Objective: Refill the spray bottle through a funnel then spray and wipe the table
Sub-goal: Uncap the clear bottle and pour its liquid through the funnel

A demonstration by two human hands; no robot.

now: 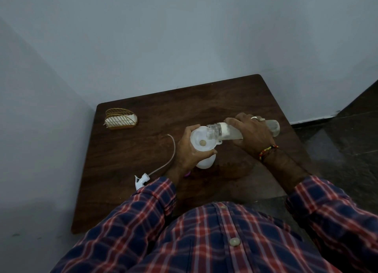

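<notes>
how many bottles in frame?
2. A clear bottle tipped on its side in the right hand, mouth over the funnel. A white spray bottle under the funnel, gripped by the left hand, mostly hidden.

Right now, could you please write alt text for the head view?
A person's right hand tips a clear bottle over a white funnel, which the left hand steadies on a white spray bottle on a dark wooden table. The removed spray head and a gold napkin holder lie left.
</notes>
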